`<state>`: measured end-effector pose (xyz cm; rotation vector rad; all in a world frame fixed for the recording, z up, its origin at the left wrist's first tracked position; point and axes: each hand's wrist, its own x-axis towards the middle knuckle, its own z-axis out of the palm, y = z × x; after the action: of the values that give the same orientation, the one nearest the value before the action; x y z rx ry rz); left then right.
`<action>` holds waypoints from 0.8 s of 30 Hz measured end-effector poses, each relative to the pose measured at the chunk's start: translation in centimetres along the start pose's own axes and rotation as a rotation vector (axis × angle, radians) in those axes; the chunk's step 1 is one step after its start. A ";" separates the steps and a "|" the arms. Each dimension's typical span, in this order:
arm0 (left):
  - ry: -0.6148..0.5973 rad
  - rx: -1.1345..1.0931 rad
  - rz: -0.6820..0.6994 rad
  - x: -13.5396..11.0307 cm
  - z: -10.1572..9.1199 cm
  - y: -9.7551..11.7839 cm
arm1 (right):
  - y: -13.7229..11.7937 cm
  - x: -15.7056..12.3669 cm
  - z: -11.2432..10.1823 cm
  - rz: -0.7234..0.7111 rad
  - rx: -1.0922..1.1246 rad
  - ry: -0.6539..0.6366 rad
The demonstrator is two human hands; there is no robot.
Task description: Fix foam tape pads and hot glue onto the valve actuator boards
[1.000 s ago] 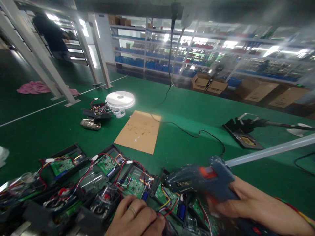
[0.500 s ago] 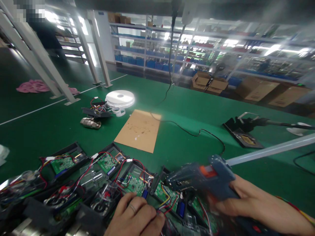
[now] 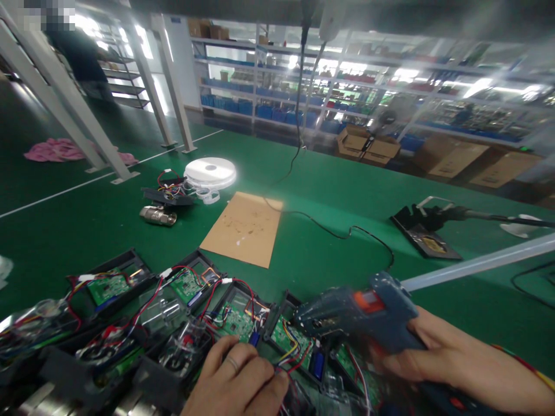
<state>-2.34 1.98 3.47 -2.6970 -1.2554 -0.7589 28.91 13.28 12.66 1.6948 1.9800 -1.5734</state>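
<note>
At six o'clock in the head view, a dark open housing (image 3: 287, 300) lies on the green work surface, its circuit board (image 3: 280, 338) face up. Yellow and red wires (image 3: 295, 349) loop across the board's lower end; a blue component (image 3: 318, 365) sits at the housing's five o'clock.

From three o'clock, a blue glue gun (image 3: 368, 309) points its nozzle at the board's upper end; contact cannot be confirmed. The right hand (image 3: 433, 349) has its fingers wrapped around the handle; the trigger finger is too blurred to assess. A translucent glue stick (image 3: 477, 263) projects from the gun's rear towards two o'clock.

At the housing's eight o'clock, the left hand (image 3: 243, 372) lies low with fingers bent; whether they grip or merely rest cannot be determined.

Good practice, in this inspector's judgement: steady the housing, keep the nozzle close to the intended joint, squeeze lightly and evenly, and keep the left fingertips and loose wires off the hot tip.

Further out, a second housing (image 3: 226, 289) adjoins at ten o'clock, a stained cardboard sheet (image 3: 245, 231) lies at eleven, and a soldering iron stand (image 3: 427, 234) stands at two.
</note>
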 end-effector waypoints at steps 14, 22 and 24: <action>0.140 0.017 -0.051 0.9 -0.1 0.6 | 0.3 -0.3 -0.2 0.002 -0.099 0.020; 0.141 0.025 -0.032 1.2 -0.5 0.4 | -0.7 -0.6 0.3 -0.020 -0.027 0.021; 0.094 0.028 -0.007 1.3 -0.9 0.4 | -0.6 -0.7 0.4 0.002 0.020 0.022</action>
<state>-1.76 2.39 4.89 -2.6039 -1.2454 -0.8515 28.53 12.58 13.28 1.7280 1.9790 -1.5861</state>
